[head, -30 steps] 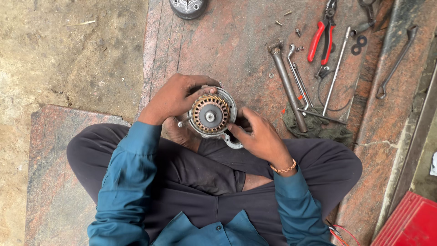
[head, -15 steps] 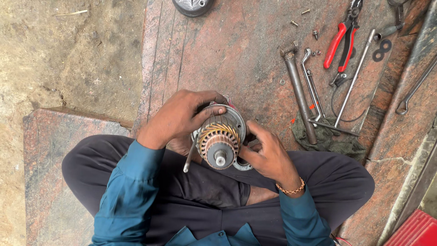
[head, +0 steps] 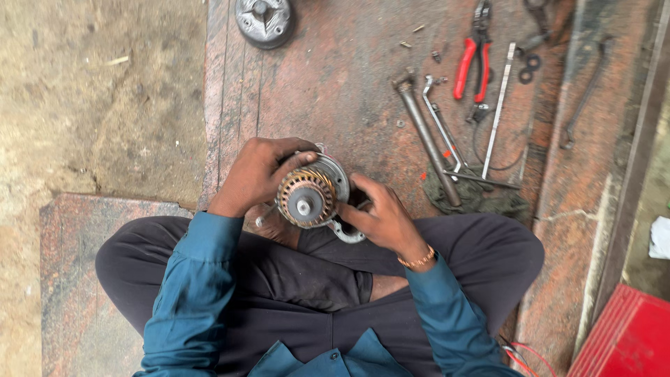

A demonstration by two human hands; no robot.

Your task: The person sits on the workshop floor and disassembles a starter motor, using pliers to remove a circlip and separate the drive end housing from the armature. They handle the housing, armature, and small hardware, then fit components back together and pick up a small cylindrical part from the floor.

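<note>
I sit cross-legged on a stone floor and hold a round fan motor [head: 311, 194] over my lap. Its copper-wound core and centre shaft face up inside a grey metal housing. My left hand [head: 256, 174] wraps the motor's upper left rim, thumb across the windings. My right hand [head: 377, 216] grips the lower right rim, fingers curled on the housing edge. The motor's underside is hidden by my hands and legs.
A round metal cover [head: 263, 19] lies at the top. To the right lie a long socket wrench [head: 426, 136], thin bent rods [head: 447, 136], red-handled pliers [head: 472, 66], washers [head: 528, 68], small screws and a dark rag [head: 481, 199]. A red box [head: 628, 335] sits at lower right.
The motor has tilted so its wound core faces up toward me more. Both hands have shifted their grip slightly around the rim, staying on the motor.
</note>
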